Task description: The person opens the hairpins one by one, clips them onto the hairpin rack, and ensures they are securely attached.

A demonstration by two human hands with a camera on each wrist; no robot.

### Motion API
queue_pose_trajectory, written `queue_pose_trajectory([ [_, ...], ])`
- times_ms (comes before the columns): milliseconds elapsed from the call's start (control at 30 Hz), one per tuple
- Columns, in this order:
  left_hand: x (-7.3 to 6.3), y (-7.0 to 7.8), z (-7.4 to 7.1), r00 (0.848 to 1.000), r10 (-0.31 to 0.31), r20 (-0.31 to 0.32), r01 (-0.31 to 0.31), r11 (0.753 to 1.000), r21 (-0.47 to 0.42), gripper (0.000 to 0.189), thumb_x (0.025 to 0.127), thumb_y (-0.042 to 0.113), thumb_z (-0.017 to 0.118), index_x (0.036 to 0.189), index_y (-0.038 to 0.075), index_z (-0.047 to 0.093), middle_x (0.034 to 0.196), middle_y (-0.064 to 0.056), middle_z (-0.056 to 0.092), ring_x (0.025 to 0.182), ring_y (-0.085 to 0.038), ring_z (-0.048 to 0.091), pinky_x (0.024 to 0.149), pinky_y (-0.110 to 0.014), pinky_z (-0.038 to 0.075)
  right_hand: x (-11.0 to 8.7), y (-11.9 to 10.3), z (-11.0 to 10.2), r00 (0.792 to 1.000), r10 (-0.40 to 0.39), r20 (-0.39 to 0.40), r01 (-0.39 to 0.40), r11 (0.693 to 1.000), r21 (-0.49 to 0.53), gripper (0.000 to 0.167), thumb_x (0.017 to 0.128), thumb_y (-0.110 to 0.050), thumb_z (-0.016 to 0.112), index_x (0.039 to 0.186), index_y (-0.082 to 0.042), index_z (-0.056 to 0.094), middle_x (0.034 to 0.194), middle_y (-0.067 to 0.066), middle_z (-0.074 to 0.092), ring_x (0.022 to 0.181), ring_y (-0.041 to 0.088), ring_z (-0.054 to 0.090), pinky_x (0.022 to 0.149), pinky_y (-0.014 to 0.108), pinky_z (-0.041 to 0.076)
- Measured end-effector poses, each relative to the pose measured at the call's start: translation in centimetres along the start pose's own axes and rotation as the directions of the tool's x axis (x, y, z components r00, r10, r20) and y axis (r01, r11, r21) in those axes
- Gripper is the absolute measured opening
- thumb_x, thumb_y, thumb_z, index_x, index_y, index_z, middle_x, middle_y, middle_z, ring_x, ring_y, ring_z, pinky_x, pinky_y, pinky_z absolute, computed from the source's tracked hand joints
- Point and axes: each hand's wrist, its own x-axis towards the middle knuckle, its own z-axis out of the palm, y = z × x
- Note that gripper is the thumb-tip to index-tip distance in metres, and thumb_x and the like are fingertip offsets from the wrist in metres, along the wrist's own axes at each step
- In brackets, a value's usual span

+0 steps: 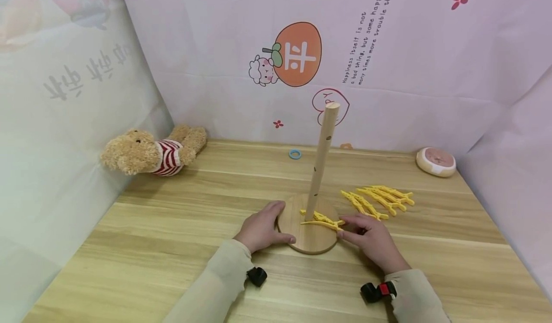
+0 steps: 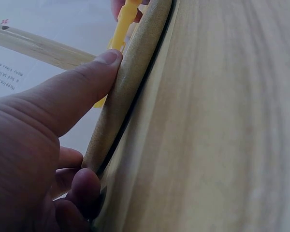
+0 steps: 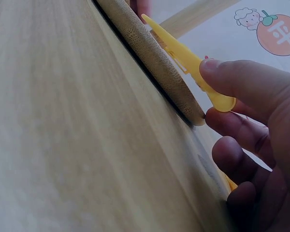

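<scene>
A wooden post (image 1: 320,165) stands upright on a round wooden base (image 1: 316,242). My left hand (image 1: 262,227) grips the left side of this base, thumb along the front rim and fingers toward the back. In the right hand (image 1: 373,239), thumb and fingers pinch the handle end of a yellow hair clip (image 1: 327,224). The clip's long jaws are spread at the foot of the post, one on each side of it in the head view. From the right wrist, the clip (image 3: 183,55) shows low over the base (image 3: 154,67), with the thumb on its handle.
Several more yellow hair clips (image 1: 384,198) lie in a row on the table, right of the base. A teddy bear (image 1: 168,156) lies at the back left. A blue ring (image 1: 295,154) lies behind the post, and a round pink-and-white object (image 1: 436,161) sits at the back right.
</scene>
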Motion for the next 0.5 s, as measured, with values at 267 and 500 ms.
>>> queue_pose_trajectory([
  [267,0.17,0.08,0.0,1.0,0.005,-0.002,-0.005,1.0,-0.001,0.102,0.076,0.059,0.081,0.154,0.008,0.038,0.158,-0.008,0.039,0.138,-0.032,0.046,0.109,-0.051,0.042,0.07,0.18,-0.14,1.0,-0.012,-0.005,0.012,1.0,-0.015,0.041,0.086,-0.038,0.08,0.12,-0.015,0.075,0.103,-0.006,0.07,0.082,0.012,0.057,0.068,0.025,0.047],
  [500,0.07,0.07,0.17,1.0,0.001,-0.001,-0.001,1.0,-0.006,0.102,0.076,0.058,0.082,0.154,0.009,0.039,0.158,-0.008,0.039,0.139,-0.033,0.045,0.109,-0.052,0.041,0.01,0.4,0.04,1.0,-0.022,0.004,0.022,1.0,-0.006,0.041,0.085,-0.038,0.081,0.119,-0.015,0.075,0.107,-0.006,0.07,0.083,0.011,0.058,0.07,0.026,0.049],
])
